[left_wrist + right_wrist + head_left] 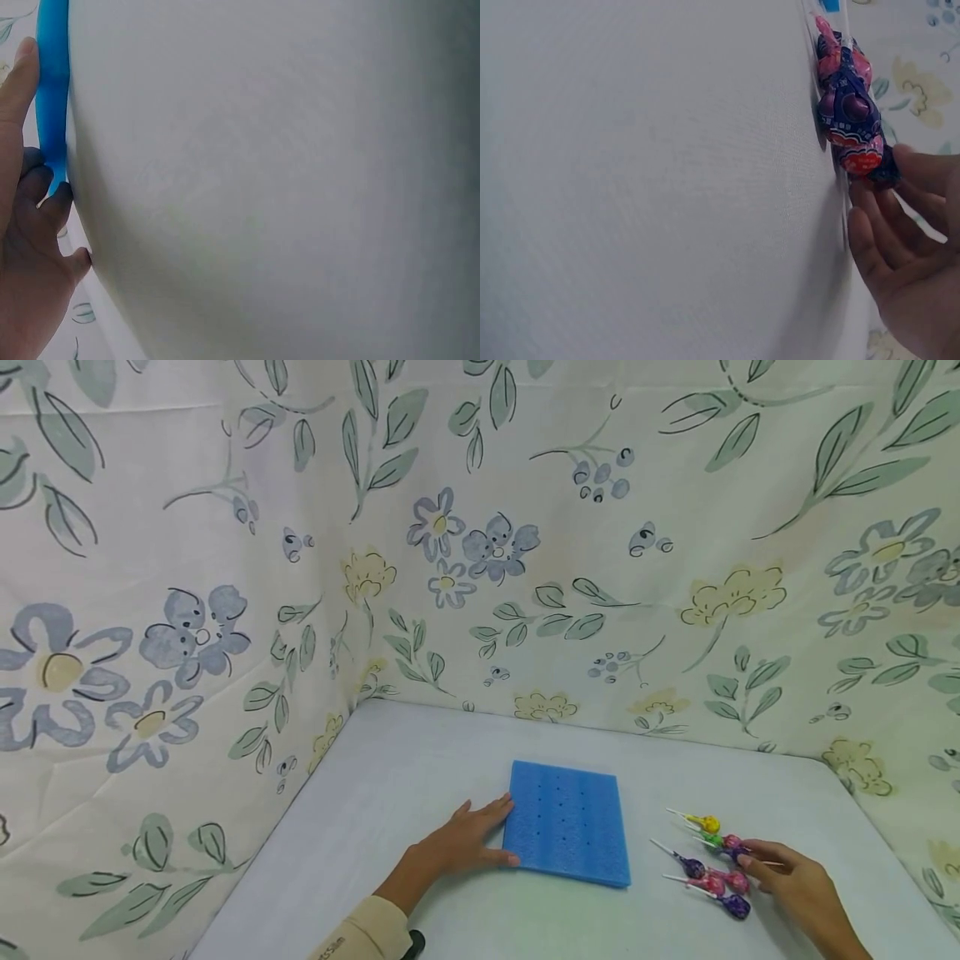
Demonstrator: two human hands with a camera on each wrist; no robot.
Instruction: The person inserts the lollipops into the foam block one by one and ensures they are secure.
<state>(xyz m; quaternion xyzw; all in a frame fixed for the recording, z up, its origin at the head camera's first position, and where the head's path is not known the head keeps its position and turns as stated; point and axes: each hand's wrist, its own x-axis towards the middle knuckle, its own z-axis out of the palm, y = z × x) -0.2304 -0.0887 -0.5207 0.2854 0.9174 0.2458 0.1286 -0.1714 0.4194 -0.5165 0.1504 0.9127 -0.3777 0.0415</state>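
A square blue foam board (566, 822) with several small holes in its top lies flat on the table. My left hand (468, 839) rests at its left edge, fingers and thumb extended; the left wrist view shows the board's side (52, 82) beside the thumb. To the right lies a loose group of wrapped lollipops, among them a yellow one (708, 823), a pink one (738, 882) and a purple one (736, 906), white sticks pointing left. My right hand (798, 885) pinches a dark purple lollipop (886, 171) between thumb and fingers, partly hidden behind others in the right wrist view.
The white tabletop (420, 752) stretches around the board. A floral cloth (480, 668) hangs behind the table and along its left and right sides. The lollipops lie close together, some overlapping.
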